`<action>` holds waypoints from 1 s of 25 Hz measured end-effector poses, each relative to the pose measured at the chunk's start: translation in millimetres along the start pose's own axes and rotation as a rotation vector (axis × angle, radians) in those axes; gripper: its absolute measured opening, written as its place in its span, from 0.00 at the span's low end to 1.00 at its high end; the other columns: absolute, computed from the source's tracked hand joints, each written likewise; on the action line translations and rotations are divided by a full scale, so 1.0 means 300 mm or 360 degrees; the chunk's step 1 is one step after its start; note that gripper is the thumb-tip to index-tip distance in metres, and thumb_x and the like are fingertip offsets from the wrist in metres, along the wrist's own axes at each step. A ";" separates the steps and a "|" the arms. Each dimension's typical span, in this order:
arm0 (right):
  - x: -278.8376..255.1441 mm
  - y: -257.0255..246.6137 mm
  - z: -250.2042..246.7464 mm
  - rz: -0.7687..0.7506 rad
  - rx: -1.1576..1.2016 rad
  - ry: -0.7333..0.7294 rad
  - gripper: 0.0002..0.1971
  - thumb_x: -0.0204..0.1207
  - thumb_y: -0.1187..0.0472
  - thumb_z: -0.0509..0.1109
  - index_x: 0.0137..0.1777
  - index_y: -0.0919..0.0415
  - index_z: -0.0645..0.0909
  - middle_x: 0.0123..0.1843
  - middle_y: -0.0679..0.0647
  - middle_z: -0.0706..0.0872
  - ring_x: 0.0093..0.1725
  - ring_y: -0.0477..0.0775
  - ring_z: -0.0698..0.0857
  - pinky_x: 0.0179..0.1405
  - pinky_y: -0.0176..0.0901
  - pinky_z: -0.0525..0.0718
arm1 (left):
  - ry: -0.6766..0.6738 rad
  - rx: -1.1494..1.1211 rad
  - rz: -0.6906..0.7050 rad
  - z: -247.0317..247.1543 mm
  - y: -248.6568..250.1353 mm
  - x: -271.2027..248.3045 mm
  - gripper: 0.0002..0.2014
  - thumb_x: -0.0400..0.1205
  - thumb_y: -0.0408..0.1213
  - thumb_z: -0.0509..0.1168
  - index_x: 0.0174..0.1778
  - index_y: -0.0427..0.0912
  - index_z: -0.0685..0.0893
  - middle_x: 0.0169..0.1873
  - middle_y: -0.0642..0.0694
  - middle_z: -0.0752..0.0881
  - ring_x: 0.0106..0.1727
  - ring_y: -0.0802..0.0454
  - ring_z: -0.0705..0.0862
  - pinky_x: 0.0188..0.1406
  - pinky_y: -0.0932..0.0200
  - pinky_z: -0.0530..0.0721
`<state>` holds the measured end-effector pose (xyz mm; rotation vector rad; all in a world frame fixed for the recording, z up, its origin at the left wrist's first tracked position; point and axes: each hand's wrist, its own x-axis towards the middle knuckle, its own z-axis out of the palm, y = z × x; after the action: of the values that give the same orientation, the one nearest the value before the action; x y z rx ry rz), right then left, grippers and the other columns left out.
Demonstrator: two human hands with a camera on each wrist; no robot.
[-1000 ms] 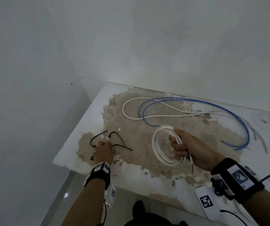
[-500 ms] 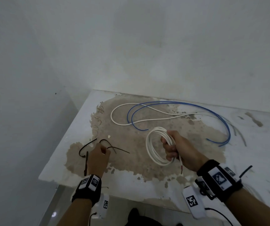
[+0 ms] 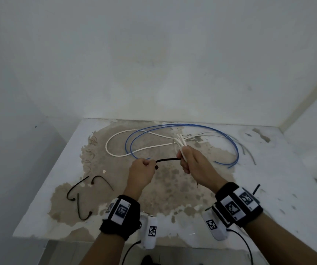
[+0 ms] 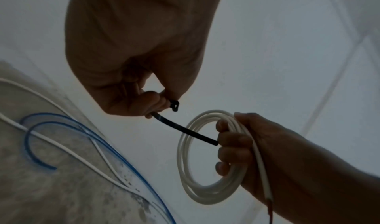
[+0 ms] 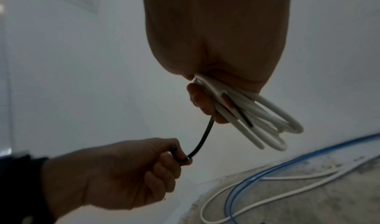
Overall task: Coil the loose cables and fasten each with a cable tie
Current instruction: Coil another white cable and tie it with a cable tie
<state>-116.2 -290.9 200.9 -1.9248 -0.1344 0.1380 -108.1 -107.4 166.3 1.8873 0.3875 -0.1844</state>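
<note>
My right hand (image 3: 189, 159) grips a coiled white cable (image 4: 195, 170), held up over the table; the coil (image 5: 267, 118) sticks out past the fingers. My left hand (image 3: 144, 167) pinches the head end of a black cable tie (image 3: 168, 160). The tie (image 4: 185, 128) runs across to the right hand's fingers, and its tip (image 5: 240, 112) shows through the coil. A loose white cable (image 3: 115, 148) and a loose blue cable (image 3: 230, 142) lie spread on the table behind.
Three more black cable ties (image 3: 77, 188) lie at the table's left front. The worn white table (image 3: 44, 197) stands in a corner, with walls behind and to the right. Its front edge is near my wrists.
My left hand has lifted a black tie off the table and carried it right to the coil. My right hand has raised and turned the coil.
</note>
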 end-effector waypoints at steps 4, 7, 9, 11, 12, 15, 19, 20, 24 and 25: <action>-0.051 0.024 -0.052 -0.0289 -0.0731 0.0030 0.16 0.91 0.52 0.51 0.50 0.57 0.78 0.26 0.44 0.72 0.26 0.43 0.74 0.28 0.38 0.65 | -0.0125 -0.0305 -0.0216 0.052 0.080 -0.024 0.12 0.84 0.35 0.62 0.37 0.34 0.82 0.24 0.45 0.77 0.23 0.52 0.72 0.21 0.61 0.73; -0.065 0.051 -0.074 -0.0319 -0.0871 0.0039 0.17 0.91 0.51 0.52 0.52 0.58 0.78 0.27 0.44 0.72 0.26 0.44 0.73 0.30 0.43 0.64 | -0.0346 -0.0459 -0.0328 0.083 0.140 -0.044 0.09 0.83 0.32 0.61 0.39 0.34 0.83 0.24 0.46 0.74 0.22 0.54 0.70 0.18 0.64 0.71; -0.067 0.063 -0.088 -0.0231 -0.0774 0.0081 0.17 0.91 0.50 0.51 0.52 0.55 0.79 0.28 0.43 0.72 0.28 0.41 0.75 0.31 0.40 0.65 | -0.0525 -0.0462 -0.0318 0.099 0.181 -0.066 0.07 0.83 0.31 0.62 0.41 0.35 0.83 0.24 0.46 0.74 0.21 0.56 0.70 0.18 0.66 0.71; -0.070 0.069 -0.097 -0.0199 -0.0630 0.0162 0.17 0.91 0.49 0.49 0.46 0.48 0.76 0.27 0.45 0.72 0.27 0.44 0.73 0.31 0.40 0.66 | -0.0648 -0.0354 -0.0240 0.115 0.214 -0.083 0.06 0.83 0.32 0.63 0.42 0.35 0.83 0.23 0.47 0.75 0.20 0.57 0.72 0.18 0.67 0.73; -0.070 0.073 -0.097 -0.0195 -0.0577 0.0199 0.17 0.91 0.48 0.49 0.42 0.47 0.73 0.27 0.47 0.72 0.26 0.47 0.70 0.31 0.43 0.66 | -0.0687 -0.0284 -0.0194 0.121 0.226 -0.086 0.06 0.83 0.32 0.64 0.41 0.36 0.83 0.23 0.47 0.76 0.19 0.57 0.73 0.18 0.67 0.75; -0.060 0.083 -0.096 -0.0123 -0.0398 0.0278 0.15 0.91 0.48 0.49 0.51 0.54 0.73 0.28 0.53 0.72 0.25 0.50 0.68 0.29 0.48 0.65 | -0.0745 -0.0131 -0.0114 0.138 0.246 -0.085 0.09 0.83 0.34 0.64 0.38 0.39 0.82 0.23 0.48 0.79 0.19 0.58 0.75 0.20 0.67 0.77; -0.048 0.077 -0.095 -0.0146 -0.0179 0.0385 0.10 0.91 0.50 0.52 0.62 0.53 0.70 0.24 0.47 0.70 0.22 0.46 0.67 0.25 0.44 0.64 | -0.0696 -0.0321 -0.0108 0.163 0.259 -0.098 0.06 0.85 0.36 0.64 0.47 0.38 0.82 0.28 0.45 0.84 0.23 0.56 0.81 0.25 0.64 0.83; -0.045 0.075 -0.094 -0.0161 -0.0177 0.0427 0.09 0.91 0.51 0.53 0.61 0.53 0.71 0.24 0.47 0.73 0.22 0.47 0.69 0.25 0.45 0.66 | -0.0696 -0.0415 -0.0076 0.169 0.261 -0.105 0.07 0.85 0.37 0.64 0.50 0.37 0.83 0.30 0.43 0.86 0.27 0.54 0.83 0.30 0.62 0.86; -0.023 0.097 -0.089 -0.0217 -0.0182 0.0666 0.08 0.90 0.52 0.55 0.56 0.51 0.74 0.32 0.51 0.84 0.29 0.51 0.81 0.32 0.52 0.78 | -0.0636 -0.0543 0.0232 0.194 0.262 -0.124 0.07 0.84 0.34 0.67 0.54 0.35 0.84 0.37 0.40 0.90 0.37 0.50 0.89 0.38 0.60 0.89; -0.018 0.105 -0.088 -0.0240 -0.0170 0.0728 0.08 0.89 0.51 0.56 0.55 0.51 0.76 0.34 0.52 0.85 0.32 0.51 0.83 0.34 0.53 0.81 | -0.0542 -0.0498 0.0333 0.199 0.262 -0.122 0.07 0.83 0.33 0.67 0.55 0.35 0.84 0.37 0.40 0.90 0.36 0.51 0.89 0.37 0.61 0.88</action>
<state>-116.3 -327.3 180.8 -1.9944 0.0208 -0.4162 -110.8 -193.4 226.6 1.5391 -0.0155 -0.2817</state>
